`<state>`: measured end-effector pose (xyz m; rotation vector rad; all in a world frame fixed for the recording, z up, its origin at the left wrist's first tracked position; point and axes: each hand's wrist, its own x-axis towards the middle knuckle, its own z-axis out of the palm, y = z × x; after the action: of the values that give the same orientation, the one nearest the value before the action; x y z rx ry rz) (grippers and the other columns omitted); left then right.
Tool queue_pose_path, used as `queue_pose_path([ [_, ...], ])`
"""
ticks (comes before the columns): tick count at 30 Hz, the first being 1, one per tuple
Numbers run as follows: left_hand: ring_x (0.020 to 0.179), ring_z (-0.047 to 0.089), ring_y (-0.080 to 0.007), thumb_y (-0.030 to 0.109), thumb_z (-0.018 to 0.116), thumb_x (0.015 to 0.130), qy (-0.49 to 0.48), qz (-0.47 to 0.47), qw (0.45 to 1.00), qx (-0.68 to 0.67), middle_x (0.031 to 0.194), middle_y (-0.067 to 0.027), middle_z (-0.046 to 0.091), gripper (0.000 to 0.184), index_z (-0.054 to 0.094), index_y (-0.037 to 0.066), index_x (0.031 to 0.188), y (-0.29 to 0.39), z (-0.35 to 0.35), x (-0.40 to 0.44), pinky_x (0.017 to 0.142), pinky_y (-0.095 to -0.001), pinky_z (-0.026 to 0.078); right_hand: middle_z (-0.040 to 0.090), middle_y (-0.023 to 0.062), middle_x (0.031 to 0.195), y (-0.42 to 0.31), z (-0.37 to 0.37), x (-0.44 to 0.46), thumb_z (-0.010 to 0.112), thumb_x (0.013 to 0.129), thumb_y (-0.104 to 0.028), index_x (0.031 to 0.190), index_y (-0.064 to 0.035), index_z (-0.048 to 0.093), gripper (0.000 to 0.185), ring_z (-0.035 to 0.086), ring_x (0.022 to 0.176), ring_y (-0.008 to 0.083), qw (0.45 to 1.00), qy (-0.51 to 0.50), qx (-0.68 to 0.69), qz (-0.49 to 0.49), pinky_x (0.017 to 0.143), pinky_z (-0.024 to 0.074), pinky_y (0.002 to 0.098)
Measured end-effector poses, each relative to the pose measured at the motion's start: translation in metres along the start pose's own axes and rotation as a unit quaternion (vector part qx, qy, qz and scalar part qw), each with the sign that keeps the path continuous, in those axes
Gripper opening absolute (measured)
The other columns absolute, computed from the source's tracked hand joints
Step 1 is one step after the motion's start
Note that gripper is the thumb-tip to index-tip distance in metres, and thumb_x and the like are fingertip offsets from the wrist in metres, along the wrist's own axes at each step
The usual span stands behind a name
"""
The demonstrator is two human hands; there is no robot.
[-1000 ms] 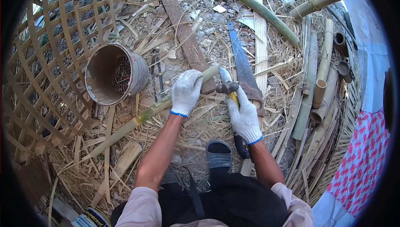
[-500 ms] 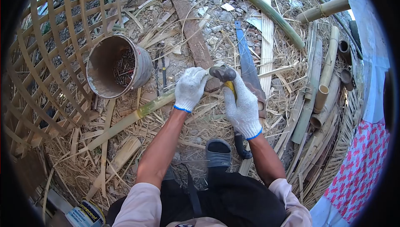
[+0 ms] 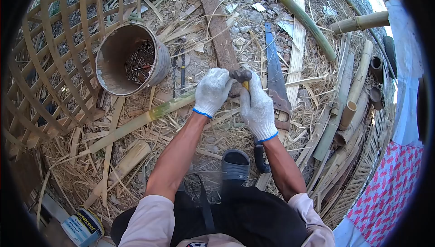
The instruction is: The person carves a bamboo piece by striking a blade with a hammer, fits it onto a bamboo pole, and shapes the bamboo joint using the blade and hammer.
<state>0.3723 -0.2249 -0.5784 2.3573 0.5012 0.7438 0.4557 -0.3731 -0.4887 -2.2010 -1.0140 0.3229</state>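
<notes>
My left hand (image 3: 211,92), in a white knit glove with a blue cuff, is closed over the right end of a green-yellow bamboo pole (image 3: 152,114). Its fingertips are pinched together, and what lies between them is hidden. Wrapped around the yellow handle of a hammer (image 3: 240,75) is my gloved right hand (image 3: 258,110). The dark hammer head is right beside the left fingertips. Just beyond both hands a rough brown wooden plank (image 3: 217,25) lies on the ground.
A bucket (image 3: 161,63) of nails stands at left, before a woven bamboo lattice (image 3: 65,34). To the right lie a handsaw (image 3: 275,72), a green bamboo pole (image 3: 299,16) and stacked bamboo tubes (image 3: 355,90). A paint can (image 3: 81,229) sits lower left. Bamboo shavings and rubble cover the ground.
The hammer head has tilted and shifted slightly, staying close to my left fingertips. My right hand has moved a little left and toward the left hand. The whole view has shifted slightly.
</notes>
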Motion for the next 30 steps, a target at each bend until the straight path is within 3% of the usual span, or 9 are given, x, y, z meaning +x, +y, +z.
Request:
queue_pose_path([
  [9, 0.102, 0.072, -0.032, 0.015, 0.08, 0.091, -0.001, -0.001, 1.0, -0.01, 0.103, -0.0099, 0.074, 0.016, 0.073, 0.008, 0.104, -0.002, -0.001, 0.004, 0.09, -0.043, 0.059, 0.052, 0.036, 0.155, -0.003, -0.001, 0.008, 0.061, 0.106, -0.012, 0.161, 0.0011, 0.045, 0.058, 0.059, 0.137, 0.0528, 0.998, -0.042, 0.016, 0.054, 0.109, 0.0541, 0.0535],
  [10, 0.102, 0.072, -0.0323, 0.015, 0.08, 0.091, 0.002, -0.01, 1.0, -0.021, 0.104, -0.0102, 0.075, 0.016, 0.074, 0.009, 0.105, -0.001, -0.003, 0.003, 0.09, -0.0436, 0.059, 0.063, 0.0355, 0.141, -0.007, -0.002, 0.007, 0.059, 0.108, -0.013, 0.161, -0.0009, 0.046, 0.056, 0.069, 0.122, 0.0515, 0.998, -0.029, 0.025, 0.059, 0.1, 0.0588, 0.053],
  [11, 0.102, 0.072, -0.0323, 0.015, 0.08, 0.091, 0.0, -0.005, 1.0, -0.02, 0.104, -0.0102, 0.075, 0.016, 0.074, 0.009, 0.105, 0.0, -0.003, 0.004, 0.09, -0.0436, 0.059, 0.063, 0.0355, 0.141, -0.012, -0.005, 0.008, 0.059, 0.108, -0.013, 0.161, -0.0009, 0.046, 0.056, 0.069, 0.122, 0.0515, 0.998, -0.025, 0.027, 0.06, 0.1, 0.0588, 0.053],
  [13, 0.102, 0.072, -0.0332, 0.015, 0.08, 0.092, 0.026, -0.021, 0.997, -0.065, 0.103, -0.0102, 0.076, 0.016, 0.076, 0.008, 0.106, 0.008, -0.008, 0.007, 0.089, -0.045, 0.059, 0.073, 0.0325, 0.117, -0.021, -0.01, 0.008, 0.057, 0.11, -0.015, 0.16, -0.0029, 0.049, 0.052, 0.076, 0.099, 0.0496, 0.978, -0.038, 0.067, 0.193, 0.085, 0.0616, 0.0525],
  [16, 0.1, 0.072, -0.0346, 0.014, 0.079, 0.093, -0.002, -0.035, 0.998, -0.06, 0.104, -0.0102, 0.077, 0.015, 0.077, 0.008, 0.106, 0.005, -0.006, 0.008, 0.09, -0.0465, 0.058, 0.076, 0.0295, 0.099, -0.001, -0.003, 0.006, 0.057, 0.112, -0.017, 0.157, -0.0039, 0.052, 0.048, 0.077, 0.083, 0.0475, 0.984, -0.001, 0.03, 0.175, 0.073, 0.0606, 0.0515],
  [20, 0.102, 0.073, -0.0343, 0.015, 0.076, 0.098, -0.043, -0.103, 0.988, -0.103, 0.107, -0.0145, 0.077, 0.016, 0.079, 0.005, 0.11, 0.0, -0.009, 0.007, 0.091, -0.0441, 0.057, 0.075, 0.0326, 0.099, 0.012, -0.001, 0.006, 0.058, 0.112, -0.021, 0.154, -0.0014, 0.054, 0.047, 0.077, 0.091, 0.0489, 0.975, 0.015, 0.06, 0.214, 0.075, 0.0595, 0.0528],
  [25, 0.107, 0.074, -0.0324, 0.021, 0.072, 0.102, -0.145, -0.175, 0.965, -0.131, 0.111, -0.0151, 0.078, 0.023, 0.082, 0.003, 0.114, -0.011, -0.024, 0.023, 0.095, -0.0418, 0.057, 0.077, 0.0318, 0.104, 0.037, 0.012, -0.003, 0.062, 0.11, -0.024, 0.152, 0.0001, 0.054, 0.049, 0.078, 0.096, 0.0483, 0.99, 0.074, 0.072, 0.092, 0.08, 0.0592, 0.0546],
  [29, 0.106, 0.073, -0.0364, 0.02, 0.075, 0.1, -0.145, -0.157, 0.969, -0.126, 0.11, -0.0154, 0.077, 0.02, 0.082, 0.005, 0.111, -0.012, -0.021, 0.025, 0.096, -0.0454, 0.057, 0.076, 0.0327, 0.113, 0.005, -0.017, 0.01, 0.061, 0.111, -0.02, 0.148, -0.0008, 0.056, 0.042, 0.078, 0.105, 0.0453, 0.975, 0.022, 0.122, 0.185, 0.088, 0.0592, 0.054],
  [30, 0.105, 0.073, -0.0359, 0.019, 0.077, 0.099, -0.126, -0.131, 0.978, -0.105, 0.11, -0.0145, 0.078, 0.019, 0.082, 0.006, 0.111, -0.012, -0.019, 0.022, 0.095, -0.0449, 0.057, 0.074, 0.0341, 0.117, -0.021, -0.04, 0.021, 0.06, 0.111, -0.02, 0.149, -0.0004, 0.054, 0.044, 0.076, 0.108, 0.0475, 0.946, -0.048, 0.175, 0.268, 0.088, 0.0595, 0.0531],
])
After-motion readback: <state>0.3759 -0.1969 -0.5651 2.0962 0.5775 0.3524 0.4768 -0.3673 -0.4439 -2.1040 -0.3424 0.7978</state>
